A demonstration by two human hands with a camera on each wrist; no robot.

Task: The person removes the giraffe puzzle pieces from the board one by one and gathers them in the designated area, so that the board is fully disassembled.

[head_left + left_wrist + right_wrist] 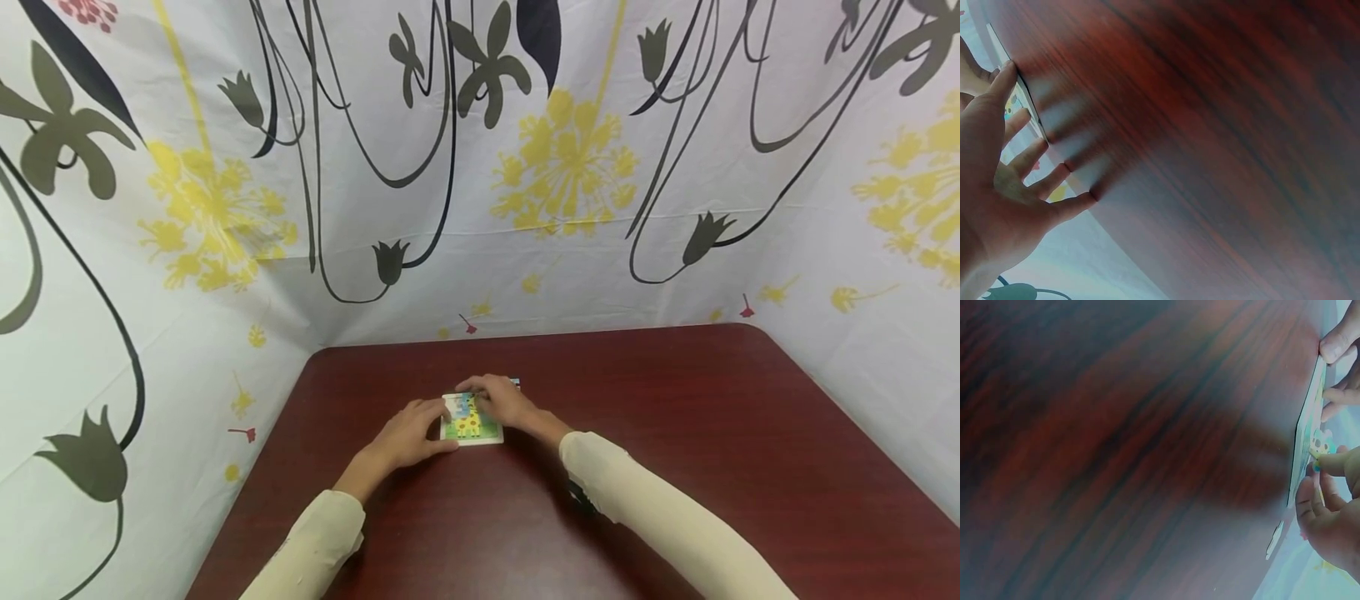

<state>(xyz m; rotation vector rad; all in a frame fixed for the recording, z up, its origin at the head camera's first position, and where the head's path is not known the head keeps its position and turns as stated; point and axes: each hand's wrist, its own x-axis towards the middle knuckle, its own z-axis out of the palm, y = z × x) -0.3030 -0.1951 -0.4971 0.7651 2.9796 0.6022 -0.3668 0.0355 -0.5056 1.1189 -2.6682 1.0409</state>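
A small jigsaw puzzle board (471, 442) with a white rim and a giraffe picture lies flat on the table. My left hand (408, 433) is at its left side. In the left wrist view the left hand (997, 181) has its fingers spread, the thumb touching the board's edge. My right hand (502, 400) is over the board's upper right part. Its thumb and a finger pinch a yellow spotted puzzle piece (1320, 444), which stands tilted up from the board in the right wrist view. The right fingers hide part of the picture.
Another loose puzzle piece (1275, 540) lies on the table just beyond the board, partly behind the right hand in the head view. The dark red wooden table (675, 433) meets a floral cloth (562, 275) at its back and sides.
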